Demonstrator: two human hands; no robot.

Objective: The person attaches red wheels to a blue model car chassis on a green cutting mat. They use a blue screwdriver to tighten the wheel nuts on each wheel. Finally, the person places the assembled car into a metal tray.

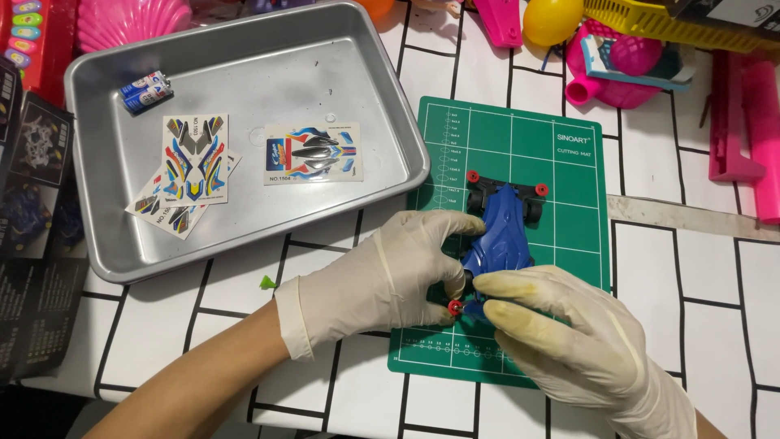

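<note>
- Your right hand (577, 333) — gloved — pinches the near end of the blue toy car (497, 240) with fingertips together.
- Your left hand (382, 276), gloved too, grips the car's left side, fingers curled around it by a small red roller (456, 307).
- The car rests on the green cutting mat (569, 162), which lies on the white brick-patterned surface (691, 268).
- A tiny green piece (267, 283) lies just left of your left wrist.
- Farther off, the metal tray (244, 81) holds sticker sheets (195, 158) and batteries (146, 90).
</note>
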